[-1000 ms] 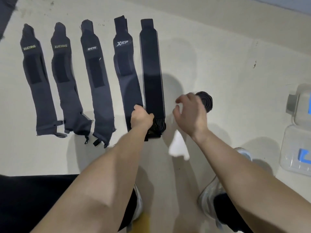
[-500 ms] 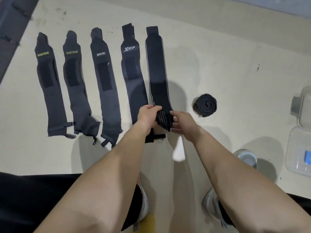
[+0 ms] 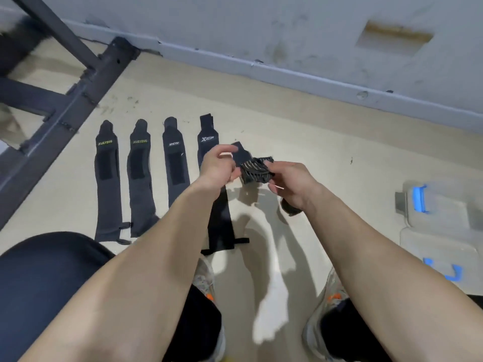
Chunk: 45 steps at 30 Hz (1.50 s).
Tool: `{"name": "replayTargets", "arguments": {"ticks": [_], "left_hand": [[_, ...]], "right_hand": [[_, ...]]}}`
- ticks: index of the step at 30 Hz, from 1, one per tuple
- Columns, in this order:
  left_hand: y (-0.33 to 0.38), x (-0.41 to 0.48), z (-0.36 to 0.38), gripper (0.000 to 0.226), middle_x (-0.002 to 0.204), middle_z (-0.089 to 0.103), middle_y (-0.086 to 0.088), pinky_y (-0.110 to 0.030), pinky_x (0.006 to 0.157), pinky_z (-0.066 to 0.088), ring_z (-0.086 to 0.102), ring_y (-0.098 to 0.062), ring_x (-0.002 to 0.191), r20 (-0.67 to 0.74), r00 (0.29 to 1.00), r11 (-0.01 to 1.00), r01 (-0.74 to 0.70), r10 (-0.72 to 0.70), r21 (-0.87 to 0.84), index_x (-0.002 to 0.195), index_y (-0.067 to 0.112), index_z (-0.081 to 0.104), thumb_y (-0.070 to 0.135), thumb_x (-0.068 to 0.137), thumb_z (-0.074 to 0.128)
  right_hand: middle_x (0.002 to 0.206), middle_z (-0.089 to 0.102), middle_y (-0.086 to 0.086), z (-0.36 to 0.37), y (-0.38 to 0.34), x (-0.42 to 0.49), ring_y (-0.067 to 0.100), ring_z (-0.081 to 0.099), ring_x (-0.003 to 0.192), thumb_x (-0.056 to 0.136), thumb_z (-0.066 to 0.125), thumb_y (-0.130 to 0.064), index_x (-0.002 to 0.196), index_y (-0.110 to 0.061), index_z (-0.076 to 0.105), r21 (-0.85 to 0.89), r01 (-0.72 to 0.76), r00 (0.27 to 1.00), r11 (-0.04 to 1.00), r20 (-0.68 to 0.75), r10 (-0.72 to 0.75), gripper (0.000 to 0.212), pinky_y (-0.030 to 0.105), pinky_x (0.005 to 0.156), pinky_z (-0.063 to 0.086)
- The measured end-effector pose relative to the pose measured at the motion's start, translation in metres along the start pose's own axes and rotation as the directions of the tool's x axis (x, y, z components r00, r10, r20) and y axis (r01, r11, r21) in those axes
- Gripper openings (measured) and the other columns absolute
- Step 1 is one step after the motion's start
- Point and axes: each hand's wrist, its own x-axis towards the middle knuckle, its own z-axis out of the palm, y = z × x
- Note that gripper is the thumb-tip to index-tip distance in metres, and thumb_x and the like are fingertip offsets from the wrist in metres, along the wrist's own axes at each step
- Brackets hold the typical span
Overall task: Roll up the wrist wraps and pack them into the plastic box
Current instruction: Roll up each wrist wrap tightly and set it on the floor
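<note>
Both hands hold a black striped wrist wrap [image 3: 254, 169] above the floor, most of it wound into a roll, with a short free end [image 3: 239, 152] sticking up behind. My left hand [image 3: 218, 167] pinches the roll's left end and my right hand [image 3: 290, 184] grips its right end. Several dark wraps lie flat in a row on the floor: two labelled XUEYING [image 3: 107, 178] [image 3: 139, 176], one grey [image 3: 175, 163], and an XTEP one [image 3: 207, 139] partly behind my left arm. A finished roll [image 3: 288, 209] peeks out under my right wrist. The clear plastic box [image 3: 439, 212] sits at the right.
The box's lid [image 3: 441, 253] with blue clips lies in front of the box. A dark metal frame [image 3: 65, 105] runs along the left. A grey wall base [image 3: 287, 74] borders the floor at the back. My shoes [image 3: 326, 304] and knees are below.
The striped wrap has left the floor and been rolled from its near end almost to its far end. Both hands rose with it, and my view tilted up toward the wall.
</note>
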Motion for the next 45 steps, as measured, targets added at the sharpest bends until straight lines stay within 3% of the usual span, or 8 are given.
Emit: {"name": "replayTargets", "arguments": {"ticks": [6,11,14,21,24,28,36,45], "left_hand": [[0.069,-0.059,-0.010,0.051,0.112,0.064,0.008,-0.013,0.084,0.051,0.067,-0.002,0.089,0.259,0.864,0.783,-0.501,0.431,0.369,0.116,0.020,0.066,-0.019,0.086,0.053],[0.113,-0.105,-0.012,0.027,0.102,0.068,0.010,-0.009,0.073,0.045,0.059,0.001,0.076,0.234,0.707,0.581,-0.691,0.668,0.430,0.113,0.027,0.071,0.021,0.087,0.079],[0.134,-0.131,-0.012,0.007,0.083,0.067,0.012,-0.028,0.069,0.050,0.059,-0.011,0.065,0.249,0.671,0.545,-0.725,0.699,0.422,0.097,0.026,0.074,0.031,0.094,0.072],[0.145,-0.178,0.012,0.019,0.062,0.051,-0.002,-0.026,0.050,0.035,0.042,-0.015,0.048,0.286,0.738,0.743,-0.660,0.611,0.114,0.086,0.002,0.068,0.019,0.095,0.068],[0.133,-0.181,0.023,0.015,0.058,0.053,0.001,-0.024,0.045,0.031,0.038,-0.014,0.043,0.330,0.782,0.827,-0.562,0.529,0.004,0.095,-0.003,0.070,0.011,0.098,0.064],[0.115,-0.173,0.030,0.022,0.060,0.050,-0.003,-0.028,0.049,0.028,0.037,-0.016,0.044,0.385,0.836,0.915,-0.398,0.391,-0.064,0.096,-0.003,0.067,0.018,0.100,0.061],[0.112,-0.162,0.055,0.016,0.062,0.044,-0.005,-0.028,0.048,0.024,0.034,-0.017,0.045,0.459,0.847,0.958,-0.285,0.267,-0.031,0.086,0.015,0.063,0.015,0.100,0.056],[0.112,-0.151,0.061,0.053,0.067,0.057,-0.004,-0.025,0.047,0.035,0.042,-0.018,0.051,0.538,0.815,0.976,-0.187,0.215,-0.107,0.122,0.005,0.057,0.019,0.072,0.063]], "right_hand": [[0.062,0.067,-0.002,0.016,-0.067,-0.059,0.009,0.059,0.052,0.097,0.066,-0.016,0.093,-0.018,0.073,0.157,0.072,0.997,0.985,0.015,-0.075,0.008,0.022,0.061,0.048],[0.061,0.067,-0.003,0.017,-0.111,-0.118,0.006,0.062,0.045,0.096,0.068,-0.025,0.089,-0.017,0.066,0.198,0.140,0.988,0.970,0.035,-0.149,0.011,0.020,0.051,0.050],[0.063,0.069,-0.003,0.005,-0.127,-0.155,0.007,0.064,0.048,0.098,0.061,-0.042,0.089,-0.017,0.066,0.066,0.196,0.978,0.978,0.059,-0.200,0.027,0.021,0.052,0.051],[0.089,0.064,-0.002,-0.043,-0.112,-0.208,0.014,0.057,0.071,0.094,0.059,-0.011,0.100,-0.019,0.060,-0.437,0.523,0.820,0.731,0.025,-0.572,0.010,0.031,0.069,0.045],[0.115,0.064,-0.006,-0.055,-0.096,-0.200,0.008,0.059,0.085,0.088,0.074,-0.022,0.112,-0.029,0.057,-0.397,0.628,0.756,0.669,0.106,-0.647,0.031,0.023,0.079,0.049],[0.092,0.068,-0.013,-0.055,-0.088,-0.187,0.003,0.062,0.082,0.100,0.065,-0.019,0.112,-0.028,0.062,-0.185,0.638,0.770,0.747,0.123,-0.626,0.015,0.028,0.081,0.049],[0.098,0.066,-0.020,-0.058,-0.090,-0.167,0.009,0.065,0.083,0.100,0.058,-0.014,0.107,-0.032,0.059,-0.558,0.766,0.443,0.319,0.099,-0.891,0.020,0.035,0.073,0.051],[0.089,0.065,-0.017,-0.062,-0.092,-0.154,0.008,0.061,0.069,0.100,0.056,-0.006,0.097,-0.027,0.059,-0.560,0.752,0.480,0.347,0.105,-0.871,0.021,0.015,0.064,0.038]]}}
